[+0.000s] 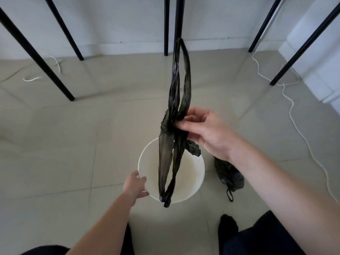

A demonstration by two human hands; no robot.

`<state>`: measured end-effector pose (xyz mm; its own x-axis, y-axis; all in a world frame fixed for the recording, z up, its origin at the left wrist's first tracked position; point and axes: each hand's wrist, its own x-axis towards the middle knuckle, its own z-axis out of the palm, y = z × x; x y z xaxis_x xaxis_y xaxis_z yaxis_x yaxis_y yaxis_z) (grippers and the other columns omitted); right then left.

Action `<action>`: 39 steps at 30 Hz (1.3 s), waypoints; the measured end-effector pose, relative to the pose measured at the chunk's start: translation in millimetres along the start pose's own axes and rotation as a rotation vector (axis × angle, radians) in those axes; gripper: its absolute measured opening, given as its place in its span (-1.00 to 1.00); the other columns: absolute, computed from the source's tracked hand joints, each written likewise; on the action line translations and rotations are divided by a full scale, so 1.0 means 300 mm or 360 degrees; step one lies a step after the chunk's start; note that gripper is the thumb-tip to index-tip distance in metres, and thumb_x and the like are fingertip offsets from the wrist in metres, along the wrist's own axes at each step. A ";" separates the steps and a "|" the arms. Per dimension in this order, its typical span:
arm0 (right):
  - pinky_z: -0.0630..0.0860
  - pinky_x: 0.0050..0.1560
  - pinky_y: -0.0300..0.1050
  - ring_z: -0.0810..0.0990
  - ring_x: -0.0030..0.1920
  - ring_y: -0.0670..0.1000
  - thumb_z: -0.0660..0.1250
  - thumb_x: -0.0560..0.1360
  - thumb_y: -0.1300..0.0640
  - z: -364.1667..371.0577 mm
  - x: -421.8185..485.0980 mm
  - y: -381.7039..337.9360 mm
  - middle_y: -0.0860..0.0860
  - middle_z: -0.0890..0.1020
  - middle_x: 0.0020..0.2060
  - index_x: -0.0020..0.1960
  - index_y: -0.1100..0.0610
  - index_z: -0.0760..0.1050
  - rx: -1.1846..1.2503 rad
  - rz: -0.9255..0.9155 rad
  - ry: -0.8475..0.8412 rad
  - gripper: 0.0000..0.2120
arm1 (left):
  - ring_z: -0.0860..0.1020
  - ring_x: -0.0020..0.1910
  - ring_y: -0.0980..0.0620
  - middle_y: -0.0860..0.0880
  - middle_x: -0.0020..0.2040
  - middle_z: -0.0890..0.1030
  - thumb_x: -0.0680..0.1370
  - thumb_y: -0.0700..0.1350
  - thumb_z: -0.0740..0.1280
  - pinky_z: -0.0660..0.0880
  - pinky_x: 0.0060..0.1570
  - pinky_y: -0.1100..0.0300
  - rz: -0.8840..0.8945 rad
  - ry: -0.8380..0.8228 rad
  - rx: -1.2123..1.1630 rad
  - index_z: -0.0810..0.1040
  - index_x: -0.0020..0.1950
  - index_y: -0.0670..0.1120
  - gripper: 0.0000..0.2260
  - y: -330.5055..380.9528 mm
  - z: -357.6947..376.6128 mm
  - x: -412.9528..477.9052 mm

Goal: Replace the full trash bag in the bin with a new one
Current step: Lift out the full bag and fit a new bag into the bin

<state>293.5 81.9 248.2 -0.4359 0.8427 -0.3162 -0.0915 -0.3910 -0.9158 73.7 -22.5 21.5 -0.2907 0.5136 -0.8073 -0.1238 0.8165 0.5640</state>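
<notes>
The full trash bag (229, 176) already lies on the floor (73, 153) just right of the white bin (200, 173), which looks empty, so the step in hand is fitting the new bag (176, 129). The right hand (204, 129) pinches that limp, unopened bag above the bin, its handle loops sticking up, while the left hand (135, 184) grips the bin's near rim. Next, I judge, the bag's mouth must be spread open, lowered inside, and folded over the rim.

Left hand (136, 185): arm extended forward and down, fingers curled over the bin rim (141, 159).
Right hand (206, 133): raised, palm down, fingertips pinching the new bag (174, 107) mid-length.
</notes>
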 end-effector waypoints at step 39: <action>0.64 -0.02 -0.14 0.73 -0.05 -0.03 0.58 0.41 0.21 -0.117 0.138 0.293 -0.06 0.72 -0.07 0.02 -0.02 0.62 -0.1157 0.0452 -0.0118 -0.74 | 0.65 0.20 0.24 0.19 0.25 0.67 0.52 -0.02 0.59 0.56 0.19 0.21 0.0952 -0.0294 0.0431 0.56 0.41 0.23 -0.50 0.414 -0.050 -0.375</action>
<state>298.8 95.4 146.0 -0.4158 0.7099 -0.5685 0.6306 -0.2254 -0.7427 76.9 17.1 184.8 -0.0653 0.9141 -0.4002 0.2566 0.4030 0.8785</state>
